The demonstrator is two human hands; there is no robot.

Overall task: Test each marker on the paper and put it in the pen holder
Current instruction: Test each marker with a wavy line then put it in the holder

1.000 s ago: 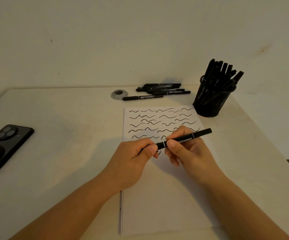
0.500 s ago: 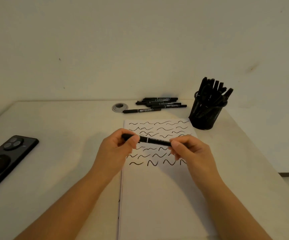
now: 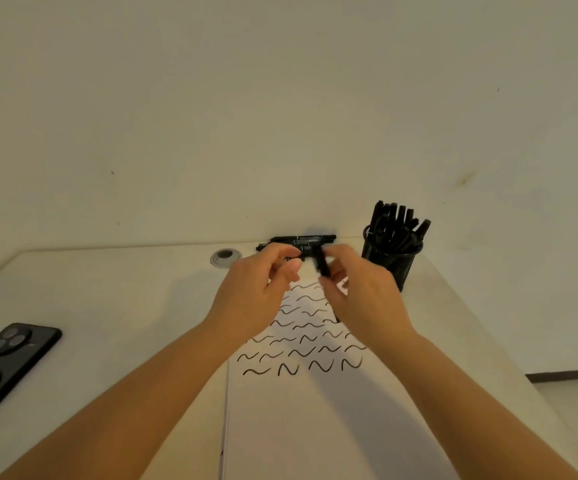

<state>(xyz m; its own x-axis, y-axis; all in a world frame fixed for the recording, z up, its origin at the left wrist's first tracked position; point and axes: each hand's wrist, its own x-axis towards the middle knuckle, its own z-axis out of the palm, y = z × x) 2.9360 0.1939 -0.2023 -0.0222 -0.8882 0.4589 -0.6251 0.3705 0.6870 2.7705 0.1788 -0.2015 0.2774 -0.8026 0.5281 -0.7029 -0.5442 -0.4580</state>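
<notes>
above the paper (image 3: 315, 427), marker (image 3: 322, 263) between right hand (image 3: 360, 299) fingers (image 3: 327, 284)

paper (image 3: 315, 427): smooth matt white sheet, black ink squiggles on its far half
pen holder (image 3: 389, 263): black mesh, looks like metal, at 1 o'clock from the paper
held marker (image 3: 322, 263): black plastic, blurred
spare markers (image 3: 301, 240): black plastic, slight sheen, pale label print, at 12 o'clock
table (image 3: 107, 306): smooth pale matt top
phone (image 3: 0, 365): glossy black back, at 9 o'clock
grommet (image 3: 225, 258): grey ring, plastic or metal unclear
wall (image 3: 280, 116): matt, faintly scuffed
</notes>
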